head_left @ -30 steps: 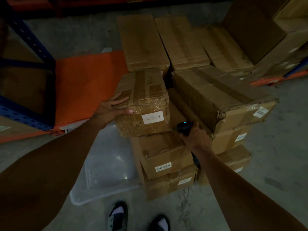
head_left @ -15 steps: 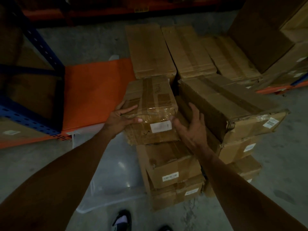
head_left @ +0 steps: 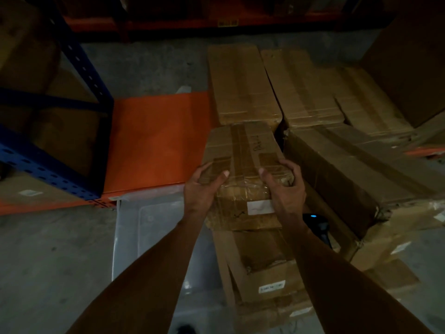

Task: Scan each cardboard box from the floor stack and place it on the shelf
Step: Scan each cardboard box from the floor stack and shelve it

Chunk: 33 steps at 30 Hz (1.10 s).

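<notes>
The top box [head_left: 243, 169] sits on the floor stack [head_left: 267, 268], shelf [head_left: 154, 141] to its left.

top box [head_left: 243, 165]: brown corrugated cardboard, matt, creased and dented; brown packing tape along the lid; glossy, wrinkled clear film or tape over the near end
label [head_left: 260, 207]: white paper, matt, stuck on the near end of the top box
stacked boxes [head_left: 262, 268]: matt cardboard, edges torn and frayed, white paper labels
large box [head_left: 356, 169]: matt cardboard, broad tape strips with a slight sheen
floor [head_left: 48, 256]: grey concrete, rough, dull, stained
bin [head_left: 149, 237]: translucent plastic, smooth, faint shine
shelf upright [head_left: 79, 61]: blue painted metal, perforated
shelf deck [head_left: 156, 138]: orange painted surface, smooth, matt
scanner [head_left: 317, 224]: black plastic, small blue light
</notes>
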### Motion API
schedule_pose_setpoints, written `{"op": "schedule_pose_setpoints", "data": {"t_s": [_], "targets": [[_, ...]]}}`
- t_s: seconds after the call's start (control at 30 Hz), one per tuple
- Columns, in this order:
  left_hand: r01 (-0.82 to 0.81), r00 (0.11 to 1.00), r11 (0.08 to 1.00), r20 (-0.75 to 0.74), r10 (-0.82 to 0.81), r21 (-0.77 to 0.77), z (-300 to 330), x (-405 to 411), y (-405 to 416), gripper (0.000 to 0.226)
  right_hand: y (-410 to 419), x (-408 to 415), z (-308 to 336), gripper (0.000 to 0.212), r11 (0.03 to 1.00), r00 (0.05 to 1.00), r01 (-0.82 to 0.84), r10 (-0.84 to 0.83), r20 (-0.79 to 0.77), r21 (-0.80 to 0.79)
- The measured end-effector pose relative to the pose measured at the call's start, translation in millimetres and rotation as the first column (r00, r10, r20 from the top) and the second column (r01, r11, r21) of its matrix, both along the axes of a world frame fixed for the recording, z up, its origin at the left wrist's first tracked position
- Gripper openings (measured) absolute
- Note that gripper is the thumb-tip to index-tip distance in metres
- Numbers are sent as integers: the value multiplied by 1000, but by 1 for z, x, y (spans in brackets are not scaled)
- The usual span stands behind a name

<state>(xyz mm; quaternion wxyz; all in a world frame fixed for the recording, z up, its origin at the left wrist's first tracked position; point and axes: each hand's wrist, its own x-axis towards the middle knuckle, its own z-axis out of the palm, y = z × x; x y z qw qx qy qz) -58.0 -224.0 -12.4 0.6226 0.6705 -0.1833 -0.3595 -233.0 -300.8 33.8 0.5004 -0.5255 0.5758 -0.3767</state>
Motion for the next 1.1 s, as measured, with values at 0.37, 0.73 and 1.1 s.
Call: {"op": "schedule_pose_setpoints", "data": {"t_s": [0.37, 0.73, 1.1], "targets": [[-62, 998, 998, -3, 62, 30, 6, -9, 1, 102, -8, 1, -7, 66, 999, 997, 18, -21, 78, 32], [1, 999, 999, -38, -2, -50, 35, -5, 10, 71, -2, -3, 13, 53, 999, 993, 51, -52, 109, 13], [5, 1000, 998, -16, -6, -67, 204, 19, 40, 70, 31, 17, 175, 44, 994, 983, 80, -66, 172, -79]]}}
